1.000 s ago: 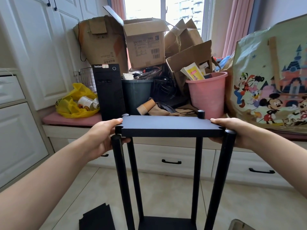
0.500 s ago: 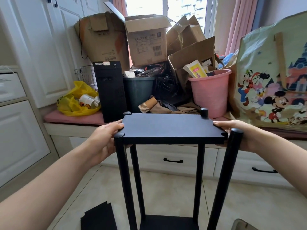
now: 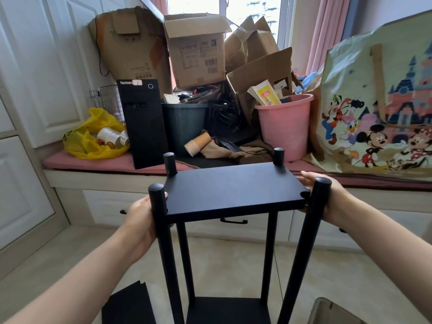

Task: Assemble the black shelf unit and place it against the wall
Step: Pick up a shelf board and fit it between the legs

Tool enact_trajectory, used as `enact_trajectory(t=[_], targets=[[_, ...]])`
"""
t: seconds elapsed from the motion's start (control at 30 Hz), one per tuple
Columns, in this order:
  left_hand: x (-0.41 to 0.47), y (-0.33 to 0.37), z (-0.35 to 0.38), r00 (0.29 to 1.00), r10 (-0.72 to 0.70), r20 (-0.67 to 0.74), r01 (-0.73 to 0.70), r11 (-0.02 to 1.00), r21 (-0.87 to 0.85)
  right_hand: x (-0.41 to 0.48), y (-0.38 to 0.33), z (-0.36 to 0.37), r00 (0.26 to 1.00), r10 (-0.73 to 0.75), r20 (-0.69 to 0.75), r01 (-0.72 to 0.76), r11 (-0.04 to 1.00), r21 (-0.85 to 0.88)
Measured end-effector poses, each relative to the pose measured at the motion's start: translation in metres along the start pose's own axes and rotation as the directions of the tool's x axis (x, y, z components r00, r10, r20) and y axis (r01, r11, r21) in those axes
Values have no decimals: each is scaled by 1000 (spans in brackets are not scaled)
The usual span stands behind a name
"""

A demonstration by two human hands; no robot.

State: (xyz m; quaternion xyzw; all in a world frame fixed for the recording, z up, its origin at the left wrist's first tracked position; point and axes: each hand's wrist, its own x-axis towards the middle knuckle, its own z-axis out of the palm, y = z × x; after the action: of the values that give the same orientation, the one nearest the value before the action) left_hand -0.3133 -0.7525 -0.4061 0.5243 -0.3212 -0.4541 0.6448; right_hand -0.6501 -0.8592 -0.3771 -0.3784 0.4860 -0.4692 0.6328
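- Assembly well under way: at lower left a spare black panel lies flat on the floor, by the look of it not yet fitted.
- My left hand grips the left edge of the top board, just beside the front left post. The thumb rests over the top face and the fingers are hidden beneath.
- The black shelf unit stands upright in front of me, with four posts rising from a lower shelf.
- The top board is threaded on all four posts, a little below their capped ends. It spans the gap between my two hands, roughly level.
- My right hand lies against the board's right edge, fingers stretched along it toward the far corner. The front right post crosses the palm, so I cannot tell whether the thumb clamps underneath.
- Left to do, as I judge it: seat this board where it belongs, fit the spare panel if it is part of the set, then carry the unit to a wall.
- For now the unit stands on open floor, short of the cluttered window seat and against no wall.
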Motion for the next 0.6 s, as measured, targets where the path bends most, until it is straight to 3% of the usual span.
enact_trajectory(t=[0.17,0.47,0.6], targets=[[-1,-1,3,999,13,-41,-13,1000,-4,-13,12,2,1000,-20,-19,21,997,80],[-9,-5,2,999,-5,-32,5,1000,7,-24,26,9,987,-118,-108,125,990,61],[-11,-10,1,1000,-9,-27,10,999,38,-23,36,9,983,-95,-155,109,991,83]])
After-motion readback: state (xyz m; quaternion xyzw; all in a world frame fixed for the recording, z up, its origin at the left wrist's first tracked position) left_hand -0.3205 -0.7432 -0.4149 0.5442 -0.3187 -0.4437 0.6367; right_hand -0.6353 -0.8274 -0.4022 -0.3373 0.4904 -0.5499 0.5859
